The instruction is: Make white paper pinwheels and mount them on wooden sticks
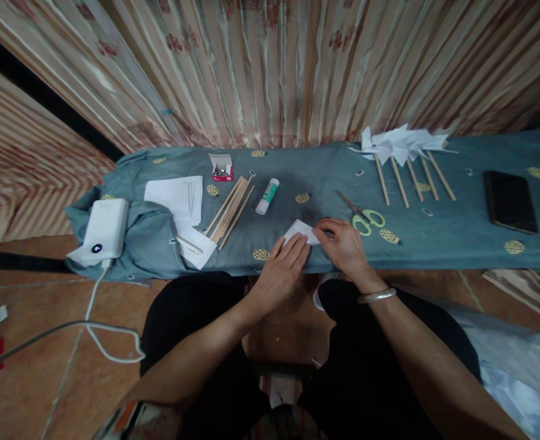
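A small folded piece of white paper (297,228) lies at the front edge of the cloth-covered table. My left hand (283,267) rests on it with the fingers stretched out flat, pressing it down. At the paper's right corner, the fingertips of my right hand (343,244) are closed in a pinch. Just beyond the right hand are scissors (360,219) with light green handles. A glue stick (267,196) with a green label lies behind the paper. Several thin wooden sticks (231,211) are bunched to the left of it.
At the back right, several paper pinwheels (401,145) on wooden sticks lie in a row. A dark phone (510,201) is farther right. An open red box (222,168) of small metal pieces, white paper sheets (169,194) and a white power bank (106,229) with a cable occupy the left.
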Demonstrator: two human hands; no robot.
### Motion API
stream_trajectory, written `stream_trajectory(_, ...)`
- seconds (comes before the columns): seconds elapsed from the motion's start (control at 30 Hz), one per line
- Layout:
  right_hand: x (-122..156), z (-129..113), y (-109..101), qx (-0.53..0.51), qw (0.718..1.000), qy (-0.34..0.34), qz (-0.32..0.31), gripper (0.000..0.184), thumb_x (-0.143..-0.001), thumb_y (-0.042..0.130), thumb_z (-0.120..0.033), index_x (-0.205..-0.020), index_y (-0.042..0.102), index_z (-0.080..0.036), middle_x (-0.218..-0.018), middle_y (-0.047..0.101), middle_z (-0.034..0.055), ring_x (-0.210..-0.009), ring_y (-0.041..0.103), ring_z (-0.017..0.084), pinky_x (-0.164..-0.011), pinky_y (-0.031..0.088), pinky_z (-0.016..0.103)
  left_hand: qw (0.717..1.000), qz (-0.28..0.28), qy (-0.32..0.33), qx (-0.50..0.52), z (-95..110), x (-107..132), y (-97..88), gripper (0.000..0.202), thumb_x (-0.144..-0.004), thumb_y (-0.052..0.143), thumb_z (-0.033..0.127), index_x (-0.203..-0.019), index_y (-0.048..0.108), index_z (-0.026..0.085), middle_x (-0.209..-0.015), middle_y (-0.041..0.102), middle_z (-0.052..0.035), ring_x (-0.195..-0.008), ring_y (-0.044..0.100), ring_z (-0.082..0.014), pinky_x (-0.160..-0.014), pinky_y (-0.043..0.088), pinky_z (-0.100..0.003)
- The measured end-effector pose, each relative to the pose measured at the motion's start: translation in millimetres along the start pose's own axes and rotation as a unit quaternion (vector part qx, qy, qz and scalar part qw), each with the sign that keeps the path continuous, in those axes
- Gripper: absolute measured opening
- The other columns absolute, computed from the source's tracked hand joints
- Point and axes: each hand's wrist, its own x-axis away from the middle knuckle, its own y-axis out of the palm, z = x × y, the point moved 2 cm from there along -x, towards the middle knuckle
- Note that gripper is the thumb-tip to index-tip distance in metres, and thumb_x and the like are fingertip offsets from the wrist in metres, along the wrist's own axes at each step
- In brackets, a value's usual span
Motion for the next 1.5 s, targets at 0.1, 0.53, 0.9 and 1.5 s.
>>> stream_trajectory(0.1,0.5,-0.2,1.8,0.005,1.000,0.004,0.007,0.015,-0.083,0.060,-0.027,-0.072,0.070,-0.023,-0.087,0.074,0.0062,-0.088,0.064,0.025,-0.083,0.049,0.040,1.000,-0.004,0.000,0.001,-0.1,0.0,1.2,0.048,-0.098,0.039,0.022,-0.143,0.039,0.005,-0.151,0.044,-0.0212,-0.147,0.032,-0.0282,-0.120,0.028,-0.052)
stream_trajectory(0.53,1.0,-0.8,7.3,0.044,0.999,0.004,0.012,0.016,-0.084,0.056,-0.027,-0.071,0.064,-0.023,-0.083,0.071,0.0084,-0.087,0.061,0.027,-0.083,0.047,0.041,0.999,-0.023,-0.021,0.024,-1.0,-1.2,2.7,0.057,-0.095,0.044,0.021,-0.148,0.030,0.006,-0.154,0.040,-0.0222,-0.149,0.028,-0.0288,-0.120,0.025,-0.052)
stream_trajectory(0.9,0.0,-0.5,9.8,0.071,0.997,0.003,0.012,0.015,-0.084,0.056,-0.026,-0.072,0.064,-0.022,-0.083,0.070,0.0092,-0.085,0.059,0.027,-0.082,0.046,0.041,0.999,-0.033,-0.026,0.029,-1.3,-2.7,0.2,0.058,-0.094,0.045,0.022,-0.147,0.030,0.006,-0.153,0.040,-0.0230,-0.147,0.031,-0.0300,-0.120,0.025,-0.052)
stream_trajectory(1.5,19.0,-5.1,11.1,0.078,0.996,-0.039,0.030,0.041,-0.093,0.049,-0.041,-0.117,0.062,-0.011,-0.127,0.062,0.0204,-0.117,0.053,0.034,-0.100,0.042,0.049,0.998,-0.055,-0.029,-0.011,0.3,-4.7,-0.5,0.053,-0.095,0.041,0.018,-0.145,0.038,0.004,-0.153,0.042,-0.0210,-0.146,0.034,-0.0288,-0.120,0.028,-0.048)
